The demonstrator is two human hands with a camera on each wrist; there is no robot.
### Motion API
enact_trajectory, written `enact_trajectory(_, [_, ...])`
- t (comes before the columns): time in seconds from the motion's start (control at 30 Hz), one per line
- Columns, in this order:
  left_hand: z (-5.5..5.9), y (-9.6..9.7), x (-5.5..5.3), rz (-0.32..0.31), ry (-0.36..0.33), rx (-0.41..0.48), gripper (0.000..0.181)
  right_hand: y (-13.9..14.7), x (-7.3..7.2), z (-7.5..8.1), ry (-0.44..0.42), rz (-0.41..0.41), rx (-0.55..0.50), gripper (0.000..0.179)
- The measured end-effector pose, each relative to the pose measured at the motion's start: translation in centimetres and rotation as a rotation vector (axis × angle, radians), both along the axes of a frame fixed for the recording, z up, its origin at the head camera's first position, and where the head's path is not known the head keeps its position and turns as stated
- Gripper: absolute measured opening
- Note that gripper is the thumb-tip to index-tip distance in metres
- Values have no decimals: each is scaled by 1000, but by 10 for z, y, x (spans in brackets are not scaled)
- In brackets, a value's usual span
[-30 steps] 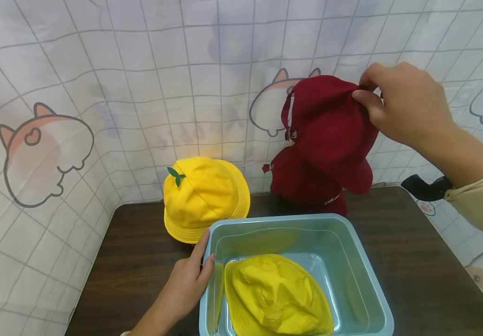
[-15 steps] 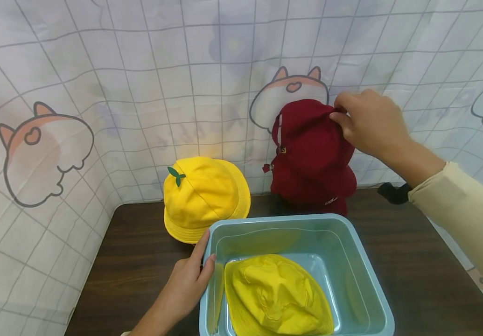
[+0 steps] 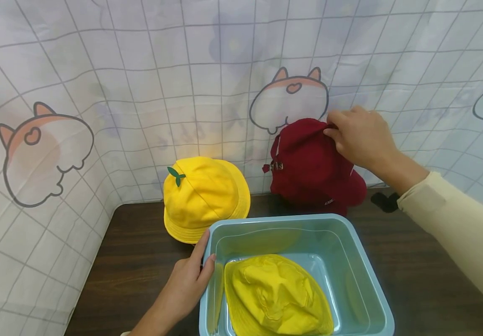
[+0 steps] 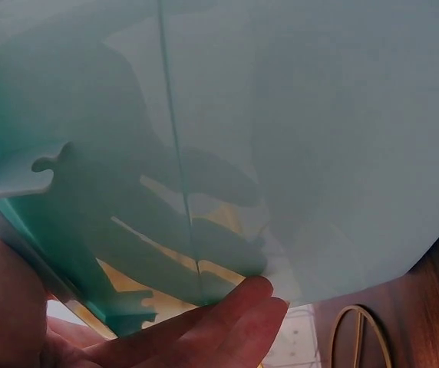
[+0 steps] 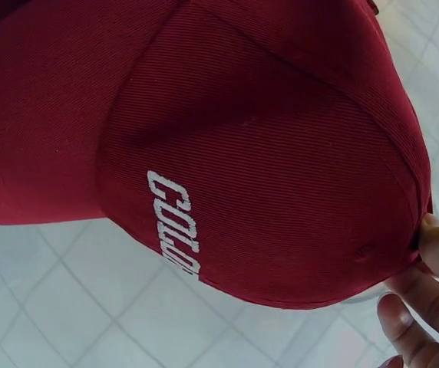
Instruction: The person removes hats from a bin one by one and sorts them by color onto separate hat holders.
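A dark red baseball cap (image 3: 304, 144) hangs by its crown from my right hand (image 3: 360, 137), pinched between thumb and fingers. It overlaps a second red cap (image 3: 337, 208) at the back of the table, largely hidden behind it. White lettering (image 5: 175, 222) runs along the front of the held cap in the right wrist view. My left hand (image 3: 186, 282) grips the left rim of a light blue plastic tub (image 3: 279, 218), thumb inside the edge and fingers outside. Inside the tub, a yellow bucket hat (image 3: 279, 294) lies towards the left.
Another yellow bucket hat (image 3: 203, 196) with a green sprout sits behind the tub's left corner. Dark wood tabletop (image 3: 140, 252) surrounds the tub. Behind it hangs a white gridded cloth (image 3: 153, 93) with cartoon animals. A thin brown cord loop (image 4: 358, 337) shows beneath the tub in the left wrist view.
My right hand has moved down and to the left, lowering the held cap onto the view of the other red cap. The left hand and tub stay in place.
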State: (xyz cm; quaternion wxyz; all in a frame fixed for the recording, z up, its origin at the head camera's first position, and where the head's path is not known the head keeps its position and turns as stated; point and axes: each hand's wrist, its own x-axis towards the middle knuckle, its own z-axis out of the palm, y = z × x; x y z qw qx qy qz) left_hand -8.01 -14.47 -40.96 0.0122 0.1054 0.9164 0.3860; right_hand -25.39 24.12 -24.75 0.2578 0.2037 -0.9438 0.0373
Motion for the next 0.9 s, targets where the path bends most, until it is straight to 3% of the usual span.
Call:
enact_trajectory(0.67, [3,0,-1,-16,19,-25,60,15,1,-32,-83,-46,-30,13])
enact_trajectory(0.9, [5,-2,-4,-47,14,-98,62,16,2,-39,-205,-29,-51,25])
